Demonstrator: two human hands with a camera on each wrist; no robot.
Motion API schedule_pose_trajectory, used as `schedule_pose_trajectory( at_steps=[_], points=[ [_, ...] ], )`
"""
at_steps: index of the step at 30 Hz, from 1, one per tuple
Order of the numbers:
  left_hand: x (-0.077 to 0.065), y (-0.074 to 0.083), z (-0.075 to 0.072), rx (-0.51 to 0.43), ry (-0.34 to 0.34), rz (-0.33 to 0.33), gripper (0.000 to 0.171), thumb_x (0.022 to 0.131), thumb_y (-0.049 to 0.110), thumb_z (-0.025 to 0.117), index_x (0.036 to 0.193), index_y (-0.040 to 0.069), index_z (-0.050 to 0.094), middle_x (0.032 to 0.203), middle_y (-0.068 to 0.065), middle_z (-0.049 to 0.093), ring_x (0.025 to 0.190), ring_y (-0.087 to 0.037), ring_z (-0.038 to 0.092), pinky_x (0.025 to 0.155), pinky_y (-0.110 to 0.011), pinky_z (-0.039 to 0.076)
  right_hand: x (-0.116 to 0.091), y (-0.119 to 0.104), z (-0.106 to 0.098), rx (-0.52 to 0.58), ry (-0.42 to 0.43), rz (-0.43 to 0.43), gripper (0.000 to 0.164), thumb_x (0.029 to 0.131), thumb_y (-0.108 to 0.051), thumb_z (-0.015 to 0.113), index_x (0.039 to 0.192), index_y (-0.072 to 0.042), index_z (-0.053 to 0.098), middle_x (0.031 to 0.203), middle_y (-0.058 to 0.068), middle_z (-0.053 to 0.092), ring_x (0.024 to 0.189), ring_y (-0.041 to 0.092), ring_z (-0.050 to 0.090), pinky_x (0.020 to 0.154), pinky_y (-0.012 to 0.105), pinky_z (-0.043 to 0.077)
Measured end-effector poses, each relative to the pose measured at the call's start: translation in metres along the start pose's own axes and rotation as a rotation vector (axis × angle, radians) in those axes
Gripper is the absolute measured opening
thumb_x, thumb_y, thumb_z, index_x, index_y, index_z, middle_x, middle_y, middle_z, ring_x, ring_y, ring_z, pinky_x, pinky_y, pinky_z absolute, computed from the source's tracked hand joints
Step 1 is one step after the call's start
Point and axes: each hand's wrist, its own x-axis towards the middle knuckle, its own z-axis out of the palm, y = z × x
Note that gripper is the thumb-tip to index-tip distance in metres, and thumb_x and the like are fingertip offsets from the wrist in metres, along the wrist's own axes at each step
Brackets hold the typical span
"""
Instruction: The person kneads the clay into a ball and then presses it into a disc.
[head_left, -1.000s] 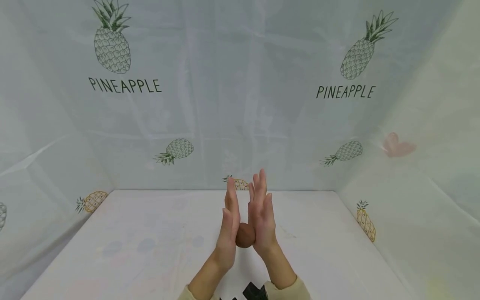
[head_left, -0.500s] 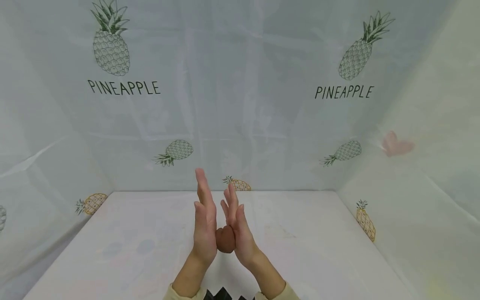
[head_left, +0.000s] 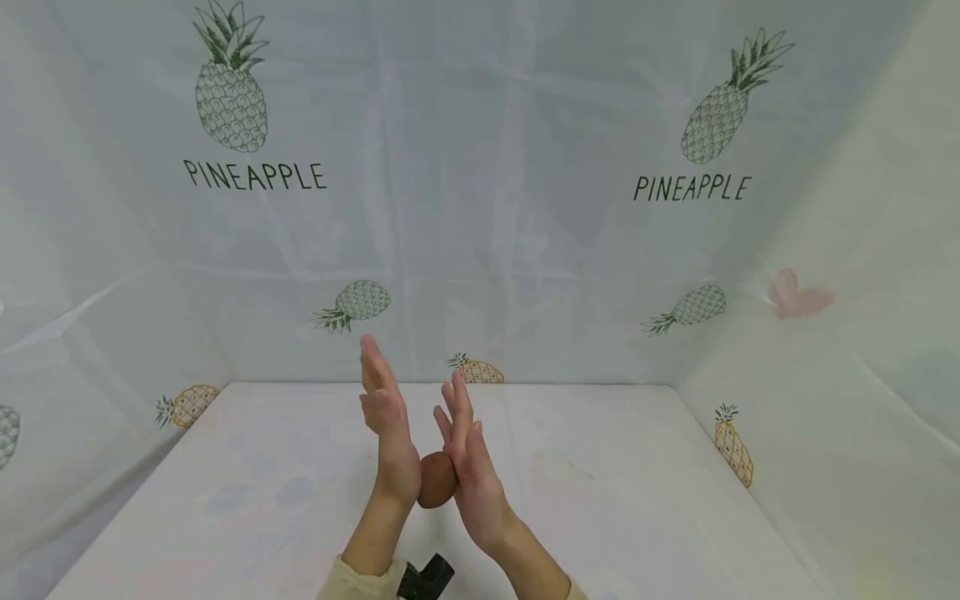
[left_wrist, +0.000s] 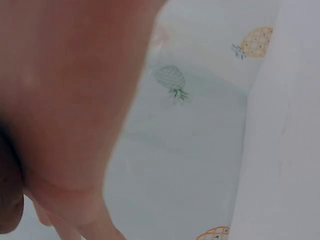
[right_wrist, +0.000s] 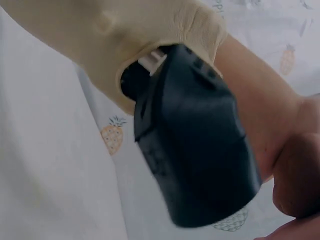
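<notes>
A brown, clay-like ball [head_left: 437, 480] sits between my two palms, above the white table, in the head view. My left hand [head_left: 395, 442] presses against its left side, with straight fingers pointing up and leaning left. From the other side my right hand [head_left: 476, 483] presses it, palm inward and fingers extended. Part of the brown ball [left_wrist: 9, 195] shows at the left edge of the left wrist view, beside a large blurred stretch of hand. At the right of the right wrist view the ball [right_wrist: 298, 175] is partly cut off.
A black camera housing [right_wrist: 197, 145] sits on the left wrist at the beige sleeve [right_wrist: 150, 30], near the right forearm. The white table [head_left: 637, 500] meets a pineapple-printed curtain [head_left: 480, 208] at the back and sides.
Both hands have moved left with the ball between them. The left hand now leans more to the left and sits differently against the right one. The ball's outline has changed, from notched to smoother.
</notes>
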Motion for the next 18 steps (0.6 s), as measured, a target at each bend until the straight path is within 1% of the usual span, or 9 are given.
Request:
schedule_pose_trajectory(
  at_steps=[1,3,6,8,10,13,16,18],
  points=[
    [-0.001,-0.002,0.001,0.019,0.0,-0.002,0.069,0.11,0.063,0.01,0.169,0.034,-0.012,0.175,0.018,-0.019,0.16,-0.009,-0.023,0.118,-0.058,-0.03,0.0,-0.001,0.001,-0.006,0.012,-0.009,0.06,0.11,-0.058,-0.004,0.167,-0.045,-0.013,0.176,-0.005,-0.017,0.164,0.035,-0.009,0.124,0.071,-0.009],
    [-0.003,-0.005,0.003,0.045,-0.014,-0.005,0.069,0.11,0.062,0.01,0.169,0.032,-0.012,0.176,0.015,-0.019,0.161,-0.011,-0.023,0.119,-0.06,-0.029,-0.001,-0.001,0.001,-0.024,0.036,-0.038,0.06,0.111,-0.056,-0.004,0.168,-0.042,-0.012,0.177,-0.007,-0.016,0.164,0.034,-0.009,0.123,0.072,-0.01],
    [-0.005,-0.009,0.011,0.053,-0.054,-0.024,0.07,0.11,0.062,0.008,0.169,0.032,-0.013,0.176,0.011,-0.019,0.161,-0.014,-0.024,0.118,-0.062,-0.027,-0.002,-0.004,-0.003,-0.047,0.071,-0.095,0.061,0.111,-0.052,-0.005,0.17,-0.036,-0.011,0.177,-0.008,-0.014,0.164,0.032,-0.011,0.122,0.072,-0.013],
    [-0.008,-0.011,0.017,0.04,-0.096,-0.04,0.07,0.11,0.062,0.007,0.169,0.032,-0.013,0.177,0.01,-0.019,0.161,-0.015,-0.024,0.118,-0.062,-0.027,-0.002,-0.005,-0.006,-0.062,0.091,-0.136,0.062,0.111,-0.05,-0.005,0.171,-0.032,-0.011,0.177,-0.007,-0.012,0.164,0.032,-0.012,0.121,0.071,-0.015],
    [-0.01,-0.012,0.022,0.024,-0.148,-0.061,0.069,0.11,0.062,0.005,0.169,0.032,-0.012,0.176,0.01,-0.02,0.161,-0.016,-0.024,0.118,-0.062,-0.026,-0.002,-0.007,-0.01,-0.069,0.116,-0.166,0.063,0.111,-0.049,-0.004,0.171,-0.031,-0.01,0.178,-0.006,-0.011,0.164,0.031,-0.011,0.121,0.071,-0.016],
    [-0.015,-0.014,0.028,-0.004,-0.237,-0.095,0.068,0.109,0.063,0.002,0.169,0.034,-0.013,0.175,0.012,-0.021,0.161,-0.016,-0.025,0.119,-0.06,-0.025,-0.001,-0.009,-0.015,-0.075,0.162,-0.196,0.062,0.111,-0.047,-0.003,0.171,-0.032,-0.007,0.178,-0.007,-0.009,0.164,0.028,-0.009,0.122,0.068,-0.016],
    [-0.019,-0.016,0.033,-0.022,-0.294,-0.116,0.066,0.109,0.061,0.001,0.168,0.037,-0.014,0.175,0.013,-0.021,0.16,-0.016,-0.025,0.12,-0.059,-0.024,-0.001,-0.012,-0.02,-0.084,0.208,-0.213,0.062,0.111,-0.046,-0.003,0.171,-0.033,-0.006,0.178,-0.008,-0.008,0.165,0.026,-0.007,0.123,0.067,-0.014],
    [-0.022,-0.017,0.035,-0.039,-0.319,-0.111,0.063,0.111,0.057,0.001,0.168,0.036,-0.013,0.175,0.014,-0.021,0.161,-0.018,-0.025,0.12,-0.061,-0.024,0.0,-0.014,-0.023,-0.086,0.238,-0.22,0.062,0.111,-0.047,-0.002,0.171,-0.033,-0.004,0.178,-0.008,-0.006,0.165,0.024,-0.005,0.125,0.065,-0.013]
  ],
)
